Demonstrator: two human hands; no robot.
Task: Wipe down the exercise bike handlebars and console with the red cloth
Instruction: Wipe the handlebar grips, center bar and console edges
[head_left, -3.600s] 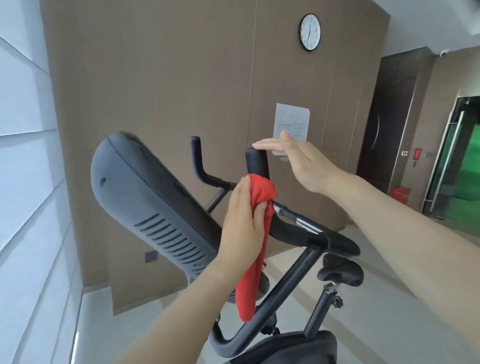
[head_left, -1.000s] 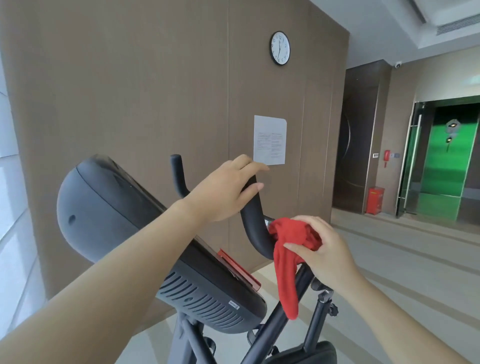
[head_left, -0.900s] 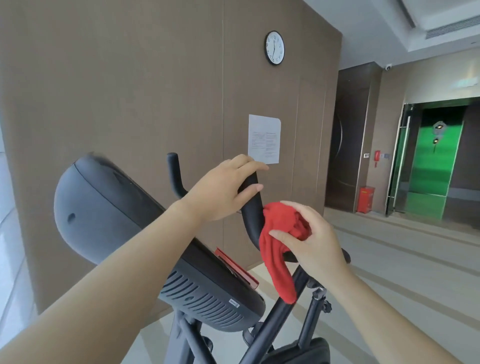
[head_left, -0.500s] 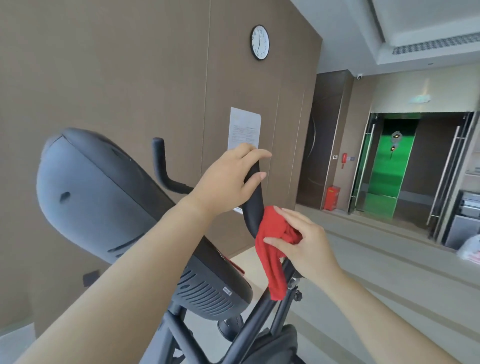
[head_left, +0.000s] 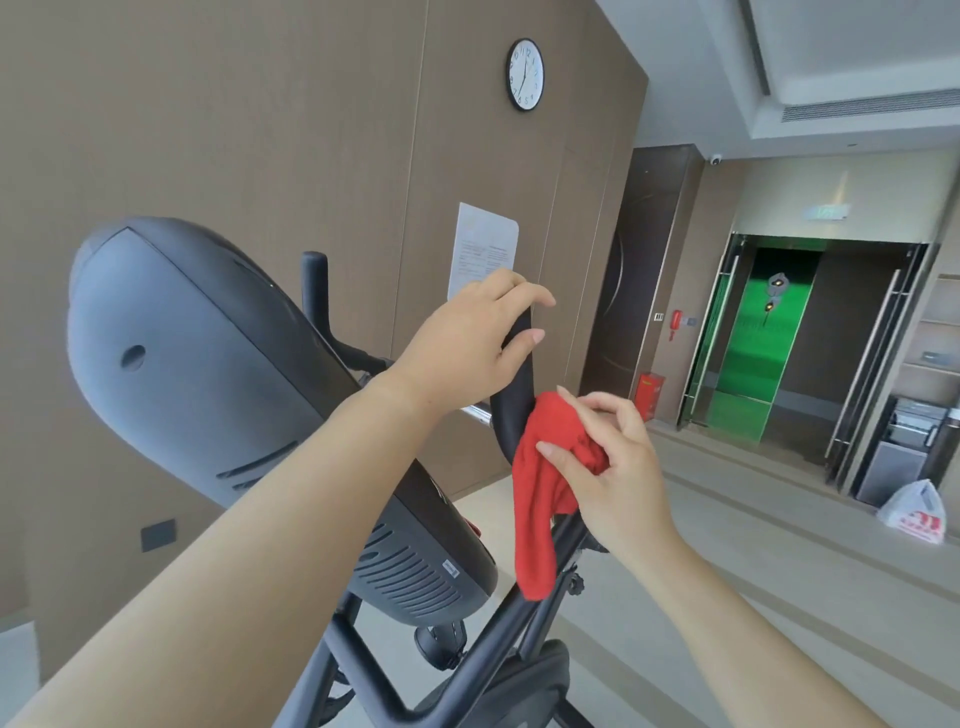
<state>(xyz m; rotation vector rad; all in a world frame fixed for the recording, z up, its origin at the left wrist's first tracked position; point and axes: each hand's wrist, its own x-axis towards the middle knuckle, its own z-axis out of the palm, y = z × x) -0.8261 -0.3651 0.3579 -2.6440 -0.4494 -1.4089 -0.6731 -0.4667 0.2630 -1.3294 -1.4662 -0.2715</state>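
At frame centre, on the near handlebar (head_left: 511, 410), black and upright: left hand (head_left: 467, 348), clamped on the top end of the grip, fingers (head_left: 519, 291) curled over it, thumb beneath, forearm crossing in front of the console (head_left: 208, 374). Just below, at the bend of the same bar: right hand (head_left: 618, 478), pinching the red cloth (head_left: 540, 499) between thumb and fingertips (head_left: 576, 400). Hands apart, left above right, with a short bare stretch of grip between them. Cloth bunched against the bend, apparently touching it; actual contact hidden behind the folds. Loose tail hanging straight down, crossing the slanted frame tube (head_left: 467, 670).

Left of the hands: console, large, dark grey, oval, tilted, shown from its back and side. Round hole in the side, vent slots toward the lower end, small label at the lower edge. Beyond it: far handlebar (head_left: 314, 291), upright, black. Short chrome bar (head_left: 478, 414) between left wrist and near grip.

On the brown panelled wall (head_left: 260, 130): round clock (head_left: 525, 74), high up; white printed sheet (head_left: 483, 249), lower corner behind the left hand's fingers; dark square plate (head_left: 158, 535), low down.

Farther right, at the far end: red box (head_left: 649, 395) on the floor (head_left: 779, 571) beside a dark door (head_left: 644, 260); green-lit doorway (head_left: 753, 353); white plastic bag (head_left: 912, 512) with red print on the floor, just beside a grey bin (head_left: 898, 457). Overhead: white recessed ceiling (head_left: 831, 41) with a long vent (head_left: 872, 106).
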